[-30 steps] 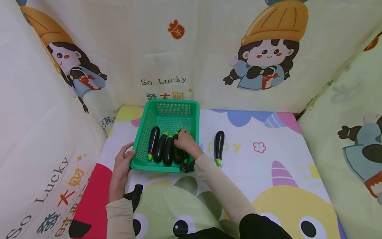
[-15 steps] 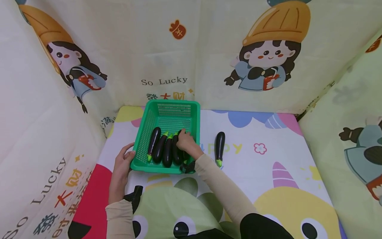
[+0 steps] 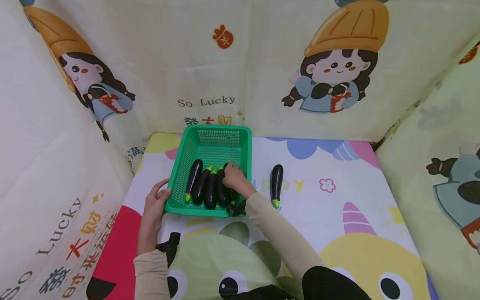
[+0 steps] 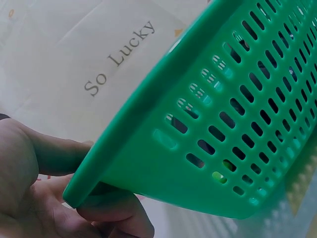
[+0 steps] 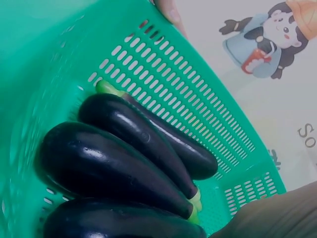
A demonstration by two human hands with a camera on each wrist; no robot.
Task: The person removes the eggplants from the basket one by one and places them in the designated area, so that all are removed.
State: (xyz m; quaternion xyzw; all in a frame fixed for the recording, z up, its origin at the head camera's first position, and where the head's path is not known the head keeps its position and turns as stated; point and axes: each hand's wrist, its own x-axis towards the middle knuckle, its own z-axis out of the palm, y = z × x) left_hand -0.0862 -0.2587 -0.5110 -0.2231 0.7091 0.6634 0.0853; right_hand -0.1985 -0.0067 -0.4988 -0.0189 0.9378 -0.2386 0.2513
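A green plastic basket [image 3: 215, 151] holds several dark purple eggplants [image 3: 193, 180] with green stem ends, lying side by side. My left hand [image 3: 151, 207] grips the basket's rim at its near left corner; in the left wrist view, the thumb and fingers [image 4: 111, 210] pinch the rim from both sides. Inside the basket's right part, my right hand [image 3: 237, 181] curls over the rightmost eggplant, and its fingertips are partly hidden. Only part of the right hand [image 5: 282, 210] shows in the right wrist view, beside the bottom eggplant [image 5: 119, 218].
One loose eggplant [image 3: 276, 186] lies on the patterned tabletop [image 3: 300, 225] to the right of the basket, stem end toward me. Cream printed cloth [image 3: 262, 75] hangs along the back and both sides of the table.
The right hand has shifted very slightly to the right inside the basket. The left hand keeps its grip on the rim, and the eggplants lie as before.
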